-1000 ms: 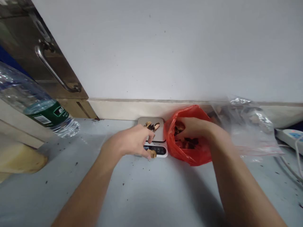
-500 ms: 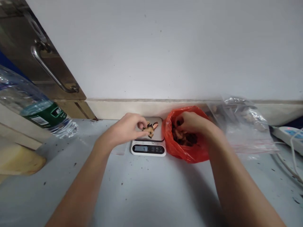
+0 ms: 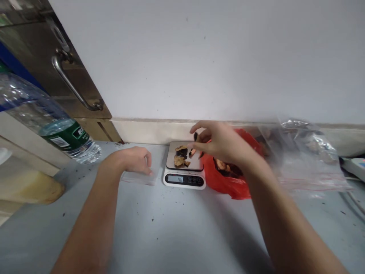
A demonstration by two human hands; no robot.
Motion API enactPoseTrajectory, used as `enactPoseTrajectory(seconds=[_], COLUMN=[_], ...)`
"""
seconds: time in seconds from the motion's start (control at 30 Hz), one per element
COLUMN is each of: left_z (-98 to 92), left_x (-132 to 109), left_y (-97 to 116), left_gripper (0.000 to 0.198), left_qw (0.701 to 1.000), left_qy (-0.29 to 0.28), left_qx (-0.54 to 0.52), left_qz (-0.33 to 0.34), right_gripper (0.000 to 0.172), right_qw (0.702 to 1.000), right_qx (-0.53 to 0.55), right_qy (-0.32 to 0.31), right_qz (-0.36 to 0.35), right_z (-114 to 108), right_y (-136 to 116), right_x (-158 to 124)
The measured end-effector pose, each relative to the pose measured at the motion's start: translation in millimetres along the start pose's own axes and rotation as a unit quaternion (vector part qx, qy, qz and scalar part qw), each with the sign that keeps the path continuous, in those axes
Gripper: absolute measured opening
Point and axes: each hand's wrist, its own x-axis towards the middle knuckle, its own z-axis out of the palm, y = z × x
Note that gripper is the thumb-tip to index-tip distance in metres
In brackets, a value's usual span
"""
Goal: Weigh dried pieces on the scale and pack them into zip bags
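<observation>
A small white kitchen scale (image 3: 184, 182) stands by the wall, its display showing the digits 4 and 6. On its metal plate lie several dried slices (image 3: 180, 161), tan with dark edges. My right hand (image 3: 221, 142) is above the plate's right side, with a dark-edged dried slice (image 3: 195, 136) at its fingertips. Beneath that wrist is a red plastic bag (image 3: 228, 190), open at the top, with more brown slices inside. My left hand (image 3: 135, 160) hovers left of the scale over a clear zip bag (image 3: 141, 179). Its fingers are loosely curled, apart from the thumb, and appear to hold nothing.
Clear zip bags (image 3: 309, 167) with contents lie at the right, near a white power strip (image 3: 353, 165) and cable. A water bottle (image 3: 64, 135) and a yellowish container (image 3: 37, 186) are at the left. The white wall (image 3: 182, 76) rises behind the scale.
My left hand has drawn back leftward from the plate. My right hand has come out of the red bag to the scale. The display has gone from 4 and 7 to 4 and 6.
</observation>
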Motion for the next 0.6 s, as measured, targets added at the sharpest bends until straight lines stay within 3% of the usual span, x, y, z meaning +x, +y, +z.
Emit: enactPoseTrajectory(seconds=[0.13,0.23,0.33,0.43,0.6], left_z=[11.7,16.3,16.9,18.1,21.8], left_x=[12.9,15.4,12.2,9.7,12.8], left_y=[-7.4,-3.8,2.6,7.3,9.0], left_gripper=[0.043,0.038,0.027,0.019,0.025], left_qw=[1.000,1.000,1.000,0.999,0.996], left_qy=[-0.010,0.001,-0.014,-0.016,-0.064], left_qx=[0.012,0.010,-0.011,-0.031,-0.062], left_qz=[-0.020,-0.015,-0.010,0.000,0.004], right_gripper=[0.025,0.037,0.037,0.027,0.021], right_qw=[0.997,0.995,0.998,0.998,0.996], right_qx=[-0.079,-0.081,-0.063,-0.049,-0.066], right_qy=[-0.018,-0.045,-0.014,0.034,0.052], right_qz=[0.014,0.032,0.021,-0.001,0.002], right_z=[29.1,33.7,26.6,13.7,-7.1], right_y=[-1.2,0.5,0.5,-2.7,-6.3], right_x=[15.2,19.2,16.7,10.6,-1.3])
